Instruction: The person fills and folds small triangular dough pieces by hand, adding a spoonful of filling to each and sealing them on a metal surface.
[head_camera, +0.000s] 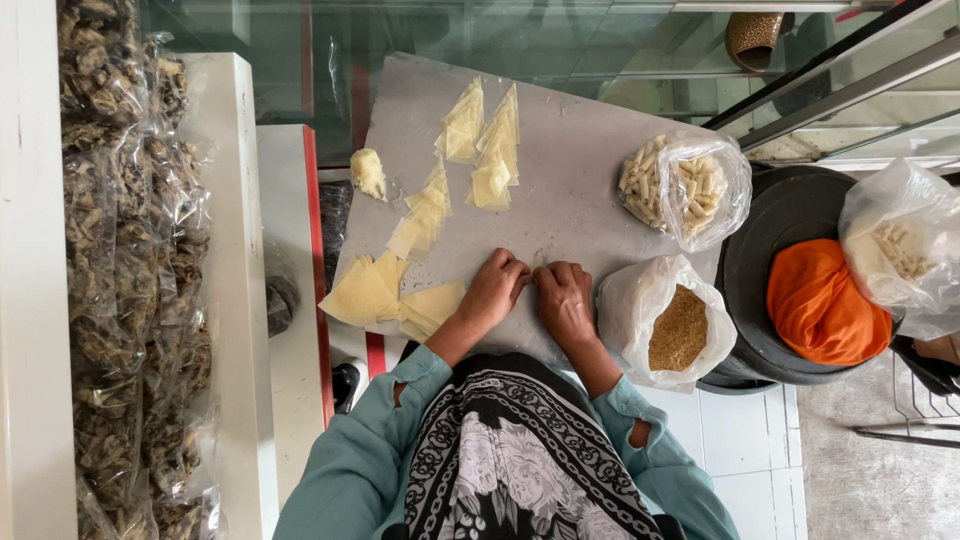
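Grey board (580, 200) bears both hands, left hand (492, 290), right hand (565, 300), fingertips hiding something.

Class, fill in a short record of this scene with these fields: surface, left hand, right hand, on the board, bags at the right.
surface: grey board
left hand: left hand pressed on the board, fingers curled, touching the right hand
right hand: right hand beside it; what they pinch is hidden
on the board: pale yellow dough sheets, folded triangles, a lump of dough
bags at the right: bag of rolled pieces, bag of brown crumbs
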